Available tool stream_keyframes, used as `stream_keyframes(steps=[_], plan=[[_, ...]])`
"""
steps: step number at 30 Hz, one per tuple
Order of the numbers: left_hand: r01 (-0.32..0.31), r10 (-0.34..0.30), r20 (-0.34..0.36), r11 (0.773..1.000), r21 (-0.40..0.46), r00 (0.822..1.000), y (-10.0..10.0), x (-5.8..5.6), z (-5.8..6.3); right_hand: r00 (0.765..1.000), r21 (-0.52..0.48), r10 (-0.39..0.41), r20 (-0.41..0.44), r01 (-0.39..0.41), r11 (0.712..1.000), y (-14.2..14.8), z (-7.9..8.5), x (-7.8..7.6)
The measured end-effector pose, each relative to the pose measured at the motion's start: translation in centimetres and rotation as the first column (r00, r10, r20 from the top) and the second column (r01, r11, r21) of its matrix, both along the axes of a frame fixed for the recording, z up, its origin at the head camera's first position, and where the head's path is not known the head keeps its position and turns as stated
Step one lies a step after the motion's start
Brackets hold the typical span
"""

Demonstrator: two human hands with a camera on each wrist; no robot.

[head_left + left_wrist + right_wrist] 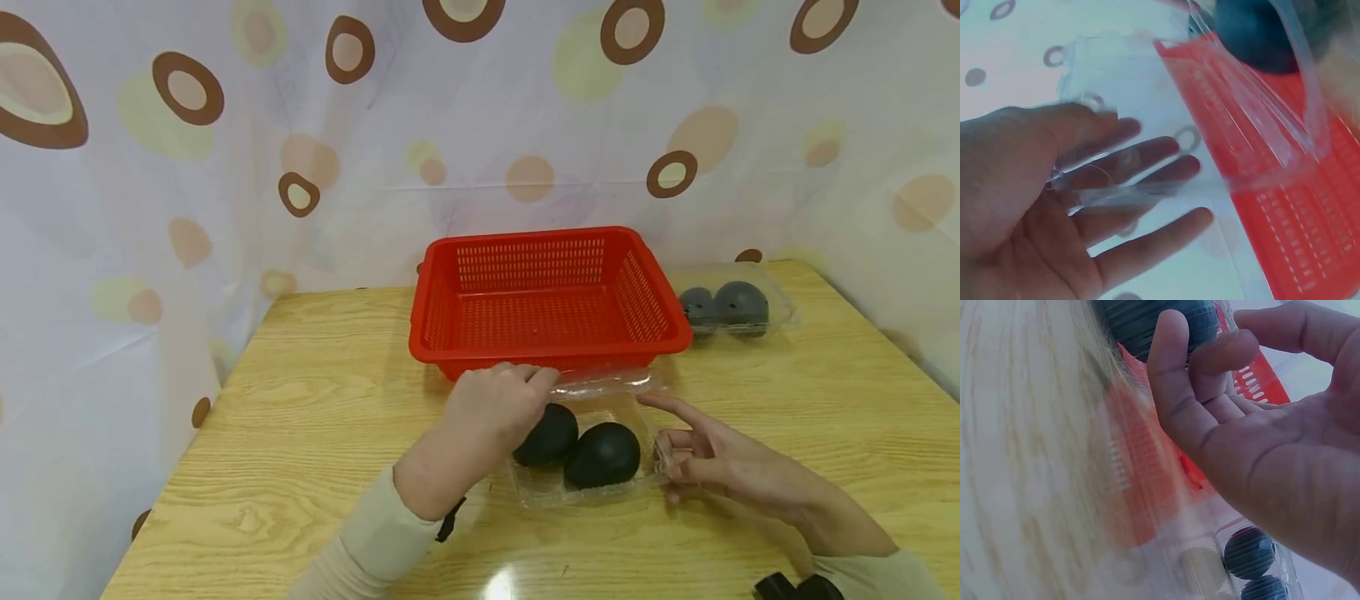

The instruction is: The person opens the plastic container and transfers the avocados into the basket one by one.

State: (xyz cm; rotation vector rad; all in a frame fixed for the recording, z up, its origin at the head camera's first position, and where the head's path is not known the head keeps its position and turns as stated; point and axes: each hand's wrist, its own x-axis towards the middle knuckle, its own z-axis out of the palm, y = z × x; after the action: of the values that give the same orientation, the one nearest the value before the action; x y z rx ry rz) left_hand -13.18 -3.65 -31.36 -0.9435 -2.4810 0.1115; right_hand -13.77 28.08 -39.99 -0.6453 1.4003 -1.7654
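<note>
Two dark, smooth avocados (606,455) lie side by side in a clear plastic clamshell box (547,500) whose lid (609,385) stands raised toward the basket. My left hand (498,408) reaches over the box's left side; in the left wrist view its thumb and index finger pinch the lid's thin edge, the other fingers spread apart. At the box's right end is my right hand (720,458), thumb and bent fingers around the corner, index finger stretched along the back. In the right wrist view, those fingers (1171,369) overlap an avocado (1138,325).
A red plastic basket (551,354) with slotted walls stands right behind the box. Another clear box with two dark fruits (741,307) sits at the back right. The wooden table (315,425) ends at a patterned curtain (450,108).
</note>
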Motion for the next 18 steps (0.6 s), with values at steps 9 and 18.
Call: stream_keyframes(steps=[9, 18], plan=[[0.075, -0.053, -0.098, 0.969, 0.236, 0.994, -3.0, -0.8, 0.7, 1.0, 0.03, 0.016, -0.026, -0.015, 0.999, -0.3, 0.2, 0.4], [0.266, -0.216, -0.183, 0.908, 0.323, 0.959, -3.9, 1.2, 0.6, 0.998, 0.089, 0.039, -0.056, -0.034, 0.995, -0.5, 0.7, 0.7]])
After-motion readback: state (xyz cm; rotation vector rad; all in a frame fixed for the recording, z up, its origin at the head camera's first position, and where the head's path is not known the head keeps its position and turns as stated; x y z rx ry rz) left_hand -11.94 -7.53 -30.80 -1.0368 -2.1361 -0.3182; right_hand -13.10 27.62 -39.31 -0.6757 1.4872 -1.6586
